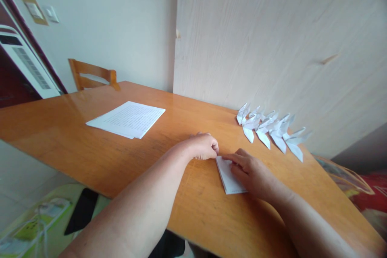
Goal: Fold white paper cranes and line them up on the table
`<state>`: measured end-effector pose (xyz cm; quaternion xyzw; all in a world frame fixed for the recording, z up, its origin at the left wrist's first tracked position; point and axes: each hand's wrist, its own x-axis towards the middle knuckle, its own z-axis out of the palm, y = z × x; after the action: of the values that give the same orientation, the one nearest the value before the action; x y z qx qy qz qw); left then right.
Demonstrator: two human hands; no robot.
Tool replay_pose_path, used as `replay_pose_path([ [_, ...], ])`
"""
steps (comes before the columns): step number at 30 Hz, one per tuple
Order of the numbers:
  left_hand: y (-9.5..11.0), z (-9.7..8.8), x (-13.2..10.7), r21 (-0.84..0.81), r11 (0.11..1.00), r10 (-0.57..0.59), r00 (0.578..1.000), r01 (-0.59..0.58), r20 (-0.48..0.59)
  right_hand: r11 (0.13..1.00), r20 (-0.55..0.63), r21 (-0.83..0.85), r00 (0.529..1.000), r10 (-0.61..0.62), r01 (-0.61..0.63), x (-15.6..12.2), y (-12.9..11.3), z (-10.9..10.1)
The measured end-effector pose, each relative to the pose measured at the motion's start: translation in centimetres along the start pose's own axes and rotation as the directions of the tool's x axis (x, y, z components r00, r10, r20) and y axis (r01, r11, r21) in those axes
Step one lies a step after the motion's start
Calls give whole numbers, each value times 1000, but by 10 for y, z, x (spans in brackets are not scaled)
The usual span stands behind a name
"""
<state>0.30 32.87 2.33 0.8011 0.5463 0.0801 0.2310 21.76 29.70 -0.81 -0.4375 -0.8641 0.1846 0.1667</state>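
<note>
A folded white sheet of paper [230, 183] lies on the wooden table in front of me, its left edge and near corner showing. My right hand [249, 171] rests on it from the right, fingers stretched out flat across its upper part and covering much of it. At the paper's far left corner is my left hand [205, 146], its fingers curled closed against that corner. The left fingertips are partly hidden, so how much paper is between them does not show.
Several folded paper birds [267, 127] stand in rows at the table's [187, 217] far right, by a pale wooden panel [256, 40]. A stack of written sheets [127, 120] lies to the left. Behind is a wooden chair [93, 74]; a black phone-like object [82, 209] sits lower left.
</note>
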Motion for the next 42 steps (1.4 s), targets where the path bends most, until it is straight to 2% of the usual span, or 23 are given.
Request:
replay_pose_path([
  [6,4,1,-2,23,999,23,1000,-23,-5,999,-65,17,997,34,-33,3,4,4],
  [10,5,4,-3,12,999,51,998,-50,-32,999,-62,21,997,49,-48,3,6,3],
  [15,3,10,-1,-159,987,13,1000,-10,16,992,-119,-128,993,-7,-8,3,9,1],
  [19,0,16,1,-248,969,21,1000,-16,17,989,-64,-138,997,45,-53,3,9,-4],
  [21,0,17,1,-348,937,32,999,-33,-9,995,-60,-53,995,80,-83,3,8,-8],
  [24,2,13,-1,-515,854,49,997,-71,-57,970,-41,206,989,141,-129,1,8,-14],
  [27,7,5,-6,-654,750,62,995,-98,-78,839,57,503,977,207,-207,-2,6,-19],
  [29,10,0,-10,-725,680,78,994,-107,-73,746,97,629,974,203,-218,-4,5,-22],
  [34,14,-6,-17,-789,599,146,987,-138,-62,627,90,755,977,193,-193,-7,2,-29],
  [42,16,-4,-17,-824,545,178,982,-154,-66,512,116,831,968,222,-217,-8,-2,-32],
])
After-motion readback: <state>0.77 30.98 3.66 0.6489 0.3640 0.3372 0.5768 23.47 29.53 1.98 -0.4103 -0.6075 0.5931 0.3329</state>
